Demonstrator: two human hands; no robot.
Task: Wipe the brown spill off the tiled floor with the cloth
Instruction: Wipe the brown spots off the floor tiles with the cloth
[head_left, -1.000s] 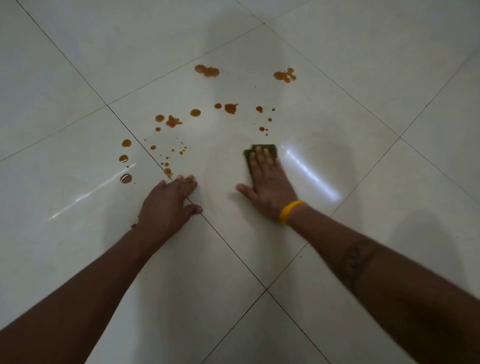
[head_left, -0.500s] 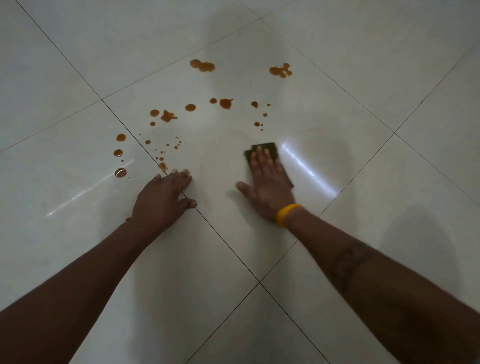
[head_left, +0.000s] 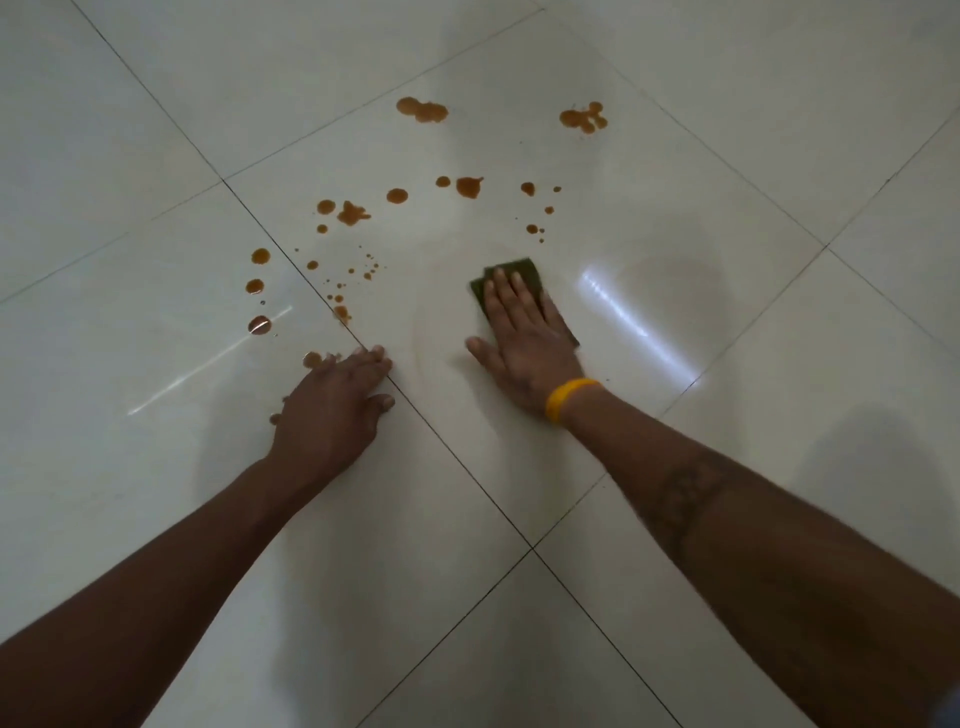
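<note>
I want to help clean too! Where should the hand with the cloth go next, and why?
Probably straight ahead. The right hand presses the cloth flat on the floor, and the nearest brown drops lie just beyond its far edge, not yet wiped. The left hand only rests on the floor.

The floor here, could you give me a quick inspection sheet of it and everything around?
Surface: glossy pale tiled floor, dark grout lines, light glare.
Job's things: dark green cloth flat on the floor; brown spill in scattered drops, mostly unwiped.
Clutter: nothing seen.
Grippers: right hand presses flat on the cloth, yellow wristband; left hand rests on the tile beside drops.
Cables: nothing seen.
Surroundings: only more tiles.
</note>
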